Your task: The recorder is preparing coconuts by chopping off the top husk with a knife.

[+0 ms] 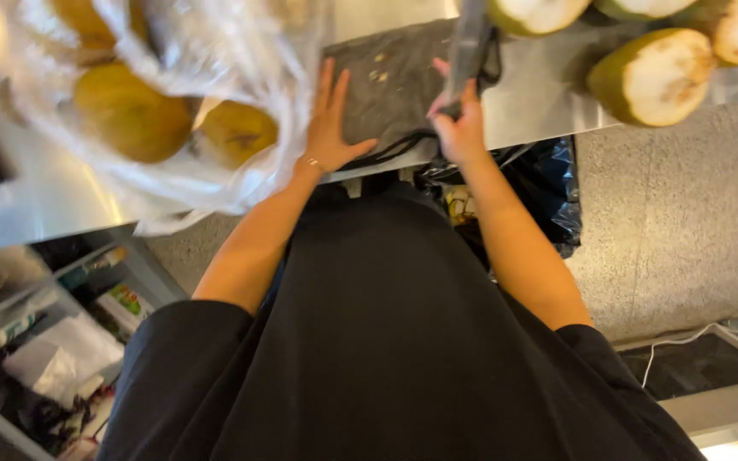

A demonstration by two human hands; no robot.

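At the steel counter (61, 192), person stands close, both arms out over a dark grey cloth or mat (390, 81) spread on the top. Left hand (328, 128) lies flat on the cloth's near left edge, fingers spread and straight, gripping nothing. Right hand (459, 128) is closed around the handle of a long blade (470, 38), probably a cleaver or big knife, blurred, pointing away across the cloth; black cord (395, 149) loops from the handle along the counter edge. Trimmed green coconuts (653, 77) sit to the right on the counter, white cut tops showing, several more cut off by the frame above. Left side: thin plastic bag (207, 102) holding yellow-brown round fruit, likely untrimmed coconuts. Few small husk bits on the cloth. Judging by that: some fruit already trimmed, bagged ones not yet, none on the cloth now. Black bin bag (548, 192) hangs below the counter, right. Shelves (61, 341) with cartons and packets lower left.
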